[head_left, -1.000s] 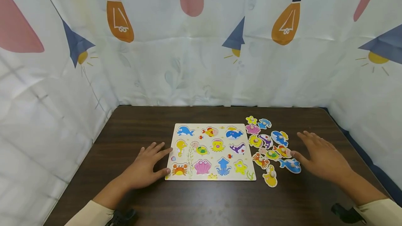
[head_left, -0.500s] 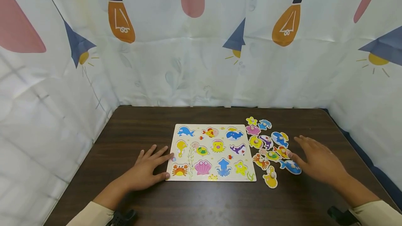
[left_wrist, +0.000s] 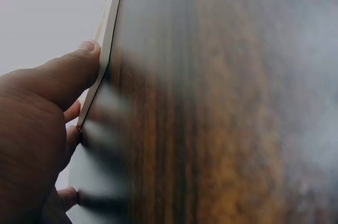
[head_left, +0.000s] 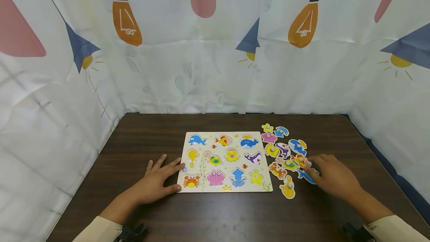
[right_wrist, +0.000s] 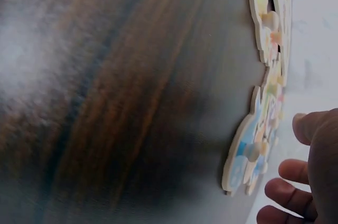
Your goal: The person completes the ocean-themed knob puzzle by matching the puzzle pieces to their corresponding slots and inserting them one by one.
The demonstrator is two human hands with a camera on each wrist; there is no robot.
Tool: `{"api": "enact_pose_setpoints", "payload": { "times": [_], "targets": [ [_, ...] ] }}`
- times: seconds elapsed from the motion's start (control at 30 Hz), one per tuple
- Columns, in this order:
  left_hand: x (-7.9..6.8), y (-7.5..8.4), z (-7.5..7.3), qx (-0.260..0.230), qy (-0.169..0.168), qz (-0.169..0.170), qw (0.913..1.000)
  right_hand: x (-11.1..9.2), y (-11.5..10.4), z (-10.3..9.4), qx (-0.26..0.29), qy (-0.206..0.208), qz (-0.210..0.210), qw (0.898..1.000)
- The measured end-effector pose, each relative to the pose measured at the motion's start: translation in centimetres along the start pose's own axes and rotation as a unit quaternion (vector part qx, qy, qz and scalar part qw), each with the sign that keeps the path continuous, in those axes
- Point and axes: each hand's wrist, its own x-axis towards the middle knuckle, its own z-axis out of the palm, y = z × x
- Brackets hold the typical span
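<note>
The dark table is spanning the lower half of the frame. On it, the puzzle board is lying flat at lower centre. The left hand, fingers spread and gripping nothing, is touching the board's left side. The right hand, at lower right, is reaching over the knobbed pieces, thumb and fingers parted, apparently holding nothing; contact with the red-and-yellow fish piece cannot be confirmed. The pieces are crowding together just right of the board. Risk, in this judgement: a pinch here could be dragging neighbours along, and the hand could be nudging the partly covered blue fish piece. Against half a second ago, the right hand is standing further left, covering more of that piece; the left hand is keeping its place.
</note>
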Motion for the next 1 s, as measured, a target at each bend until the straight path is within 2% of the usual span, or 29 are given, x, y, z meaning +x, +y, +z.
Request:
{"api": "enact_pose_setpoints", "payload": {
  "times": [0.3, 0.6, 1.0],
  "targets": [
    [0.2, -0.3, 0.1, -0.011, -0.003, -0.002, 0.9999, -0.3, 0.3, 0.5, 0.018, -0.048, 0.033, 0.998],
    [0.4, -0.5, 0.0, -0.024, -0.007, 0.000, 0.9997, -0.8, 0.5, 1.0, 0.015, -0.047, 0.026, 0.998],
    [0.4, -0.3, 0.0, -0.020, 0.002, 0.001, 0.9998, -1.3, 1.0, 0.1, 0.023, -0.053, 0.024, 0.998]
  ]
}}
